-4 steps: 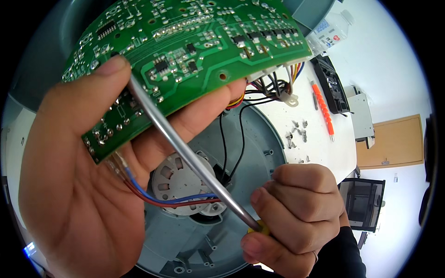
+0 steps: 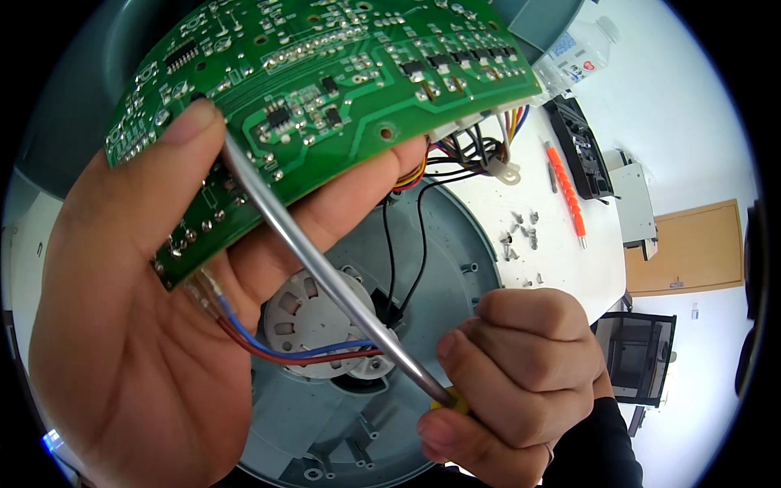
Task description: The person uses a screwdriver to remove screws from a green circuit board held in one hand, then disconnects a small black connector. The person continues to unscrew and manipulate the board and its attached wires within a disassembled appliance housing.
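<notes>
My left hand [image 2: 130, 342] holds a green circuit board [image 2: 350, 106], thumb on its soldered face and fingers behind it. My right hand [image 2: 512, 374] is closed on the yellow handle of a metal-shafted screwdriver [image 2: 325, 285]. The shaft's far end meets the board beside my left thumb; its tip is hard to make out. Bundled coloured wires [image 2: 464, 163] hang from the board's right connectors, and blue and red wires [image 2: 301, 353] run from its lower edge over a round grey plastic housing [image 2: 439, 244] containing a pale slotted disc [image 2: 317, 313].
On the white table [image 2: 602, 268] at right are loose screws [image 2: 521, 236], an orange flexible shaft [image 2: 565, 187], a black tool case [image 2: 578, 146] and a clear bottle [image 2: 586, 49]. Grey plastic [image 2: 49, 98] fills the upper left. A dark-framed object [image 2: 630, 358] and wooden door [image 2: 683, 244] stand beyond.
The board and both hands have shifted very slightly left. Both grips look the same.
</notes>
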`<state>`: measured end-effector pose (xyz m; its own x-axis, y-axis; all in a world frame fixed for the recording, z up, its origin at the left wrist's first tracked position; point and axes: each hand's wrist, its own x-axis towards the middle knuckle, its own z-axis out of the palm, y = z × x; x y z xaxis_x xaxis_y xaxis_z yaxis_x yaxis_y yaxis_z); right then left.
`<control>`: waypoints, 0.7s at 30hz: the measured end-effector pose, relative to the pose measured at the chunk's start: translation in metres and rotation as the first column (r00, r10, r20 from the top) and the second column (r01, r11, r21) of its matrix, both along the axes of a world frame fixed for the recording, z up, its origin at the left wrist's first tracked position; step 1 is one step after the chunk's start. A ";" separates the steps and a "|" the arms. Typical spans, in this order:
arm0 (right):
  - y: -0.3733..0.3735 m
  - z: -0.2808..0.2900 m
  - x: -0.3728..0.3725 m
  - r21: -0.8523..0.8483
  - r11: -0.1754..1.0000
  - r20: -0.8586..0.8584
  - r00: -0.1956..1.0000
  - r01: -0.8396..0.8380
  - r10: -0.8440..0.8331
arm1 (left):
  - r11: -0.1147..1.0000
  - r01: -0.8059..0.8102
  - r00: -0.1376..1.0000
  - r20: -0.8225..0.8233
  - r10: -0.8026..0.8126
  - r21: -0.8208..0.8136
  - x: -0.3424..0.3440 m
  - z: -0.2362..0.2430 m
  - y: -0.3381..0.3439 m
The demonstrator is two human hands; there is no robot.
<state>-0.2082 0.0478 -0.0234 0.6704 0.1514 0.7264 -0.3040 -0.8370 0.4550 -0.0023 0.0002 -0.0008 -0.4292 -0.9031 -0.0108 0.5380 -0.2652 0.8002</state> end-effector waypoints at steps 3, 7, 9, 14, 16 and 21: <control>0.005 0.004 -0.002 0.039 0.999 -0.041 0.999 0.012 -0.011 | 0.988 -0.054 0.995 0.078 0.065 -0.146 -0.011 0.001 0.013; 0.000 -0.001 -0.002 -0.053 0.999 0.006 1.000 0.001 -0.001 | 0.996 -0.011 1.000 -0.021 0.013 0.087 -0.006 0.011 0.003; -0.003 -0.003 0.000 -0.080 0.997 0.025 1.000 -0.011 0.013 | 0.988 -0.002 0.998 -0.058 0.012 0.154 -0.004 0.013 0.000; 0.005 0.005 -0.003 0.029 1.000 -0.040 0.999 0.011 -0.010 | 0.984 -0.025 0.996 -0.077 0.039 0.174 -0.007 0.014 0.001; 0.000 -0.001 0.004 -0.034 0.999 0.044 0.999 0.015 -0.014 | 0.982 -0.027 0.995 -0.087 0.044 0.188 -0.008 0.015 0.001; -0.005 0.001 0.001 -0.066 0.998 0.038 0.999 -0.017 0.020 | 0.995 -0.063 0.998 -0.026 0.065 0.077 -0.004 0.006 0.003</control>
<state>-0.2074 0.0428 -0.0222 0.6390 0.2115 0.7395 -0.3071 -0.8113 0.4974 -0.0060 0.0032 0.0056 -0.3715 -0.9258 -0.0692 0.5783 -0.2891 0.7629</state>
